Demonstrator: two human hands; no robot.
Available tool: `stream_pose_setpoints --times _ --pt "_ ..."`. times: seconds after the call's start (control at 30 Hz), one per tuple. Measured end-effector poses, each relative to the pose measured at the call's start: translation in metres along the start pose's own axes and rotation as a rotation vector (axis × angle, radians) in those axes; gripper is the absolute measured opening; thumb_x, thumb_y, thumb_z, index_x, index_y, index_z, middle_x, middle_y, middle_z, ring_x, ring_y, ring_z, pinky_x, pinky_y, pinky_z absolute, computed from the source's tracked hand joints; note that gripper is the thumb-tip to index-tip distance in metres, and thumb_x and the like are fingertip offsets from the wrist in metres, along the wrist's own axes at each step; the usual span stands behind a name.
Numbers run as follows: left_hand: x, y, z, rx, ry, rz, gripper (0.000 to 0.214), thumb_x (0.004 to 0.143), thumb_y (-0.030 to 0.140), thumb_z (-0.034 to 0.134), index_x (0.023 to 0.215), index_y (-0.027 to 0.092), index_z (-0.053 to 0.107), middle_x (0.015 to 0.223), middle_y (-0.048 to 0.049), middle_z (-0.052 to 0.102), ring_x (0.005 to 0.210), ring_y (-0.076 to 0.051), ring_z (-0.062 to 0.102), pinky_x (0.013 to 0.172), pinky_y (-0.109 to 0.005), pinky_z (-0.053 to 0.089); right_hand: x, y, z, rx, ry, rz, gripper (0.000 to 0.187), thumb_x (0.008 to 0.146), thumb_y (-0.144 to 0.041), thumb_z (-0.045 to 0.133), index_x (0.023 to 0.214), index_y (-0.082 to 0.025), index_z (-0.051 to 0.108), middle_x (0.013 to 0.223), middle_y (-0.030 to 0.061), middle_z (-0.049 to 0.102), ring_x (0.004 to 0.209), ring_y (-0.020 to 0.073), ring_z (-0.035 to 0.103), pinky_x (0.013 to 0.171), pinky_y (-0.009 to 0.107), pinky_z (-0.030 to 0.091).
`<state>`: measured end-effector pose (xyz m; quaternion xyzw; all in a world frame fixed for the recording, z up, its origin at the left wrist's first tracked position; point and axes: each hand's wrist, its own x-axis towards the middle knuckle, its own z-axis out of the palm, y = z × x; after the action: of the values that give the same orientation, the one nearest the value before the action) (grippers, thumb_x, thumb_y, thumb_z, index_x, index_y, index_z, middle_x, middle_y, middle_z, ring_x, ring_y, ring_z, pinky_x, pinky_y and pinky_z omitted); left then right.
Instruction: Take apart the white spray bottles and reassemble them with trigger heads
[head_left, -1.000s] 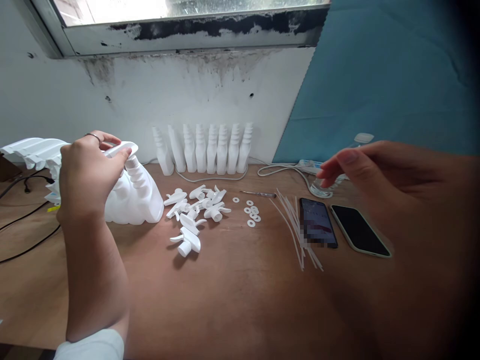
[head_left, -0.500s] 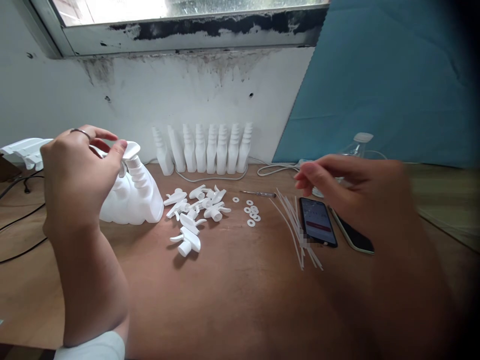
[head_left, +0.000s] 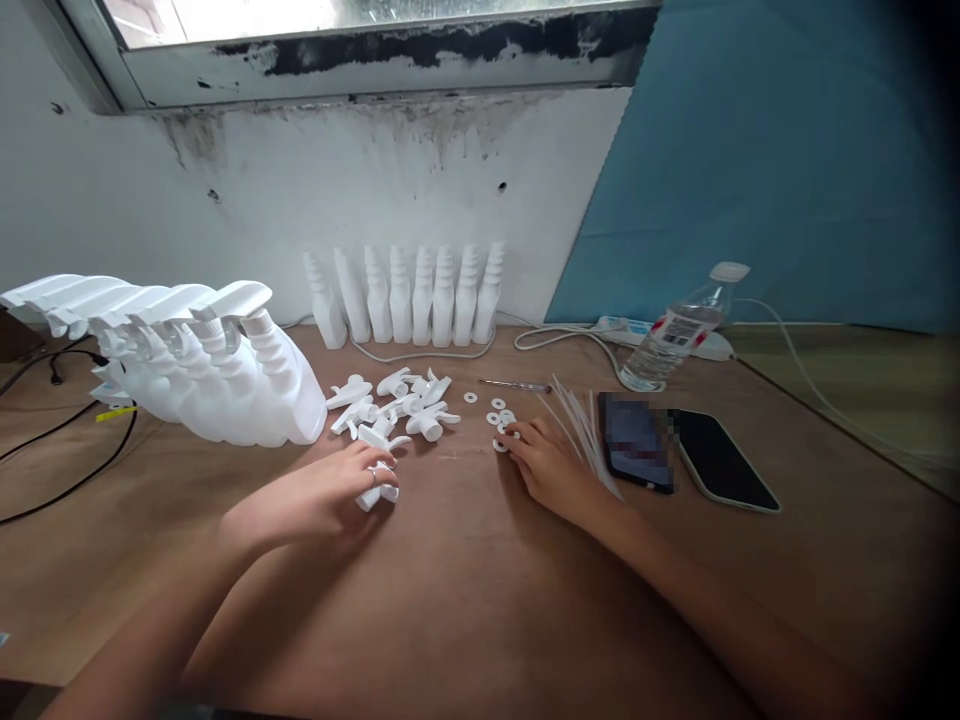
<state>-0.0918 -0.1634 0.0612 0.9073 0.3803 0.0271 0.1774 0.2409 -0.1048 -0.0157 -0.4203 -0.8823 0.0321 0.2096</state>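
My left hand (head_left: pixel 330 490) is closed over the nearest white trigger spray head (head_left: pixel 386 494), which shows between and below the fingers. A loose pile of similar spray heads (head_left: pixel 405 405) lies just beyond it. My right hand (head_left: pixel 551 465) reaches down to the table with its fingers somewhat apart. Its fingertips touch a small white ring washer (head_left: pixel 498 446) at the near side of a cluster of washers (head_left: pixel 495 418). The right thumb is mostly hidden.
Spray bottles with heads fitted (head_left: pixel 289 390) stand in a row at left. Several headless bottles (head_left: pixel 424 300) line the wall. Thin white tubes (head_left: pixel 577 420), a thin metal tool (head_left: pixel 517 385), two phones (head_left: pixel 727 460) and a water bottle (head_left: pixel 675 335) are at right. Black cables (head_left: pixel 112 460) lie at far left.
My left hand has left the fitted bottle at left and come down onto the nearest spray head. My right hand has moved left and down from above the phones to the washers.
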Motion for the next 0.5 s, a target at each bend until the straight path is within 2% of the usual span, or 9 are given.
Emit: stream_pose_setpoints --times 0.1,0.2,0.37,0.5 --pt "-0.004 0.001 0.017 -0.058 0.028 0.071 0.039 0.08 0.008 0.058 0.116 0.022 0.059 0.124 -0.0077 0.057 0.116 -0.023 0.051 0.094 -0.032 0.046 0.0 0.0 0.004 0.058 0.03 0.021 0.021 0.089 -0.013 0.05 0.1 -0.019 0.067 0.107 0.0116 0.062 0.099 0.0268 0.051 0.085 0.043 0.044" --pt "0.005 0.015 0.028 -0.12 0.057 0.137 0.027 0.088 0.02 0.057 0.115 0.021 0.061 0.114 -0.0079 0.064 0.107 -0.02 0.055 0.09 -0.03 0.048 0.002 -0.001 0.009 0.114 0.069 0.044 0.014 0.089 -0.015 0.052 0.094 -0.018 0.065 0.105 0.0114 0.062 0.099 0.0262 0.051 0.087 0.043 0.044" --pt "0.043 0.036 0.054 -0.183 0.182 0.303 0.025 0.094 0.034 0.054 0.111 0.02 0.065 0.107 -0.0082 0.07 0.103 -0.021 0.058 0.095 -0.035 0.044 0.001 -0.007 0.013 0.24 0.116 0.1 0.001 0.086 -0.019 0.057 0.085 -0.019 0.058 0.093 0.0077 0.062 0.089 0.0229 0.055 0.081 0.039 0.047" --pt "0.071 0.034 0.074 -0.319 0.305 0.346 0.027 0.094 0.035 0.053 0.112 0.02 0.066 0.112 -0.0087 0.069 0.109 -0.021 0.055 0.097 -0.035 0.046 -0.002 -0.015 0.013 0.339 0.135 0.151 0.009 0.088 -0.021 0.053 0.08 -0.02 0.052 0.073 0.0013 0.058 0.066 0.0157 0.054 0.063 0.029 0.046"
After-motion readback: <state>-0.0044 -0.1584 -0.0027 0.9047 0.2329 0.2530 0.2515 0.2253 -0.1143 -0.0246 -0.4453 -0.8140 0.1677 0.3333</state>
